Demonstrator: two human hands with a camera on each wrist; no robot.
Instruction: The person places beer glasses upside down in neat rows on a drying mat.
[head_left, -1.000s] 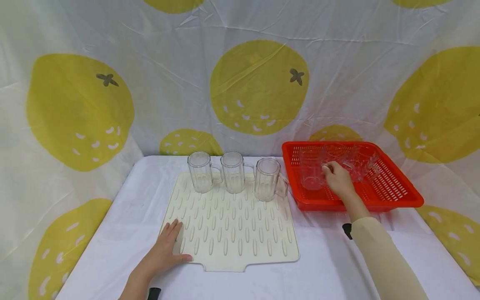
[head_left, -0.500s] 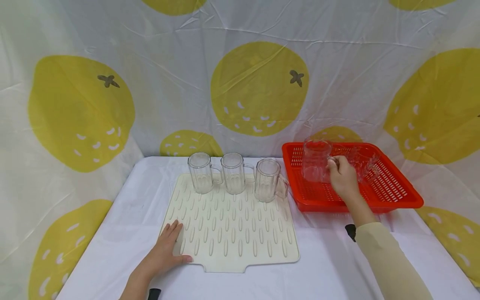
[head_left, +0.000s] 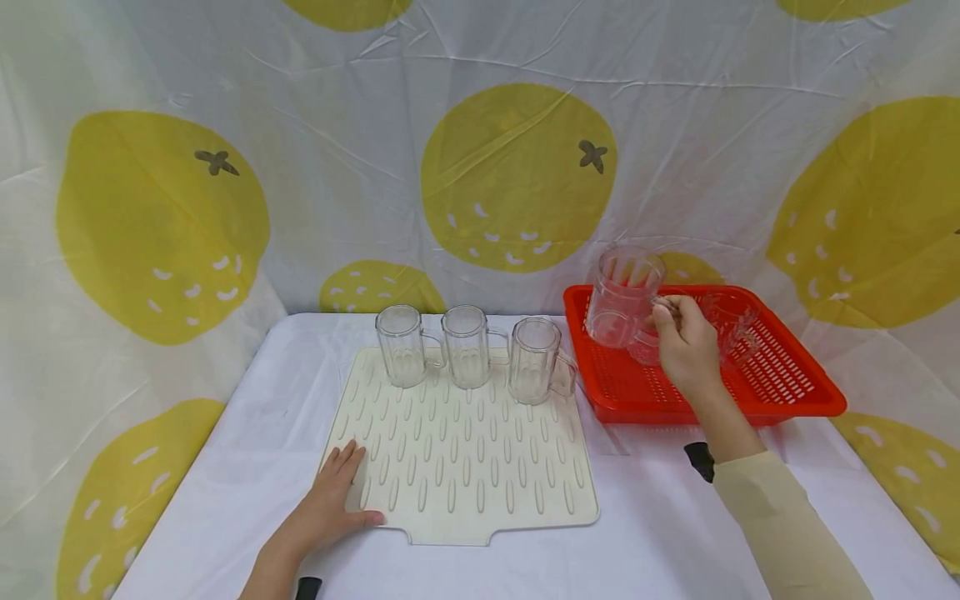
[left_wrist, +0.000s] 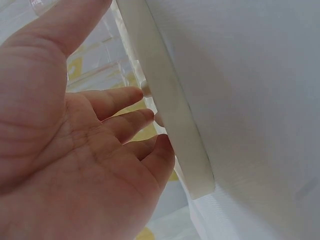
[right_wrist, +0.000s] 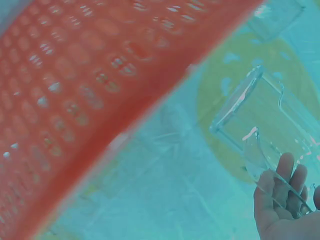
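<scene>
My right hand [head_left: 688, 350] grips a clear glass mug [head_left: 621, 292] by its handle, tilted, above the left part of a red perforated basket [head_left: 798, 408]. In the right wrist view the fingers [right_wrist: 267, 192] curl round the handle of this mug [right_wrist: 237, 97]. My left hand [head_left: 330, 498] rests on the left edge of a cream ridged mat [head_left: 467, 500], its fingers spread. The left wrist view has the fingertips [left_wrist: 162, 145] touching the side of the mat [left_wrist: 182, 120]. Three clear mugs stand along the mat's far side: left [head_left: 402, 346], middle [head_left: 467, 346] and right [head_left: 533, 362].
More clear glassware [head_left: 735, 329] lies in the basket, partly hidden by my right hand; its count is hard to tell. A white cloth [head_left: 645, 517] covers the table. Behind hangs a lemon-print curtain [head_left: 337, 167], close to the basket and mugs.
My right hand has raised the mug by its handle from inside the basket, and the mug now tilts with its rim above the basket's back edge. The left hand stays put.
</scene>
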